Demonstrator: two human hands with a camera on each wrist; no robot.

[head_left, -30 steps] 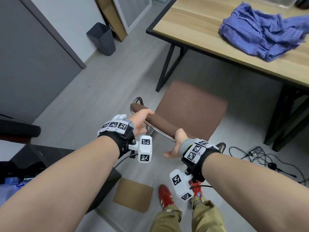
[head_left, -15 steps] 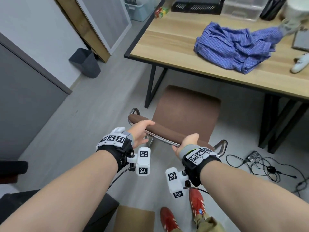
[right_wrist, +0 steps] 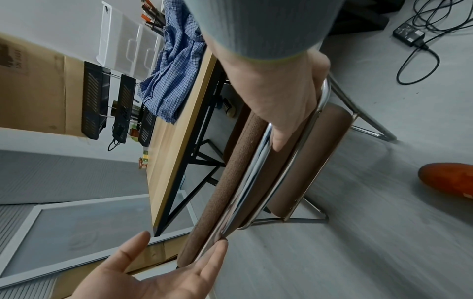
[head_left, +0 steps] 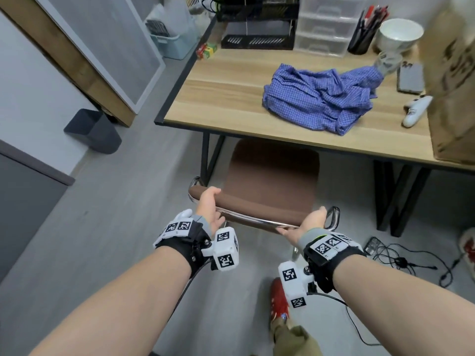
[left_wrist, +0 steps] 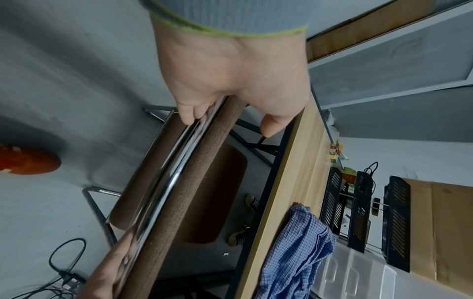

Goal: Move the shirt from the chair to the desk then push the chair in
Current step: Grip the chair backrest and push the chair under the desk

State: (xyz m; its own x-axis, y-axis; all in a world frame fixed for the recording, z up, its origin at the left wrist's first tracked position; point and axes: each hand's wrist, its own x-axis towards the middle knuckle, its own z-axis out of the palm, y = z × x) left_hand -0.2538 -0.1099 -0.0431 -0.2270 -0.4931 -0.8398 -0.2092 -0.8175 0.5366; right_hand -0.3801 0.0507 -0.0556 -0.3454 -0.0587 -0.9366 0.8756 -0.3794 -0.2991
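Observation:
The blue checked shirt [head_left: 321, 98] lies crumpled on the wooden desk [head_left: 218, 98]; it also shows as the shirt [left_wrist: 297, 252] and the shirt [right_wrist: 171, 81] in the wrist views. The brown chair [head_left: 272, 176] faces the desk, with the front of its seat under the desk edge. My left hand [head_left: 209, 206] grips the left end of the backrest [head_left: 257, 209], thumb over the top. My right hand [head_left: 309, 223] grips the right end, thumb along the chrome bar. The left hand [left_wrist: 230, 97] straddles the padded top, and the right hand [right_wrist: 276, 91] does the same.
Black desk legs [head_left: 208, 155] flank the chair. A dark bin [head_left: 95, 132] sits on the floor at left; cables and an adapter [head_left: 401, 260] lie at right. My red shoe [head_left: 280, 299] is behind the chair. A cardboard box [head_left: 452, 86], a phone [head_left: 410, 78] and organisers [head_left: 257, 21] crowd the desk's back and right.
The chair has moved forward, and its seat front now sits under the desk edge. My right hand has slid from mid-backrest to the right end. The view has tilted up.

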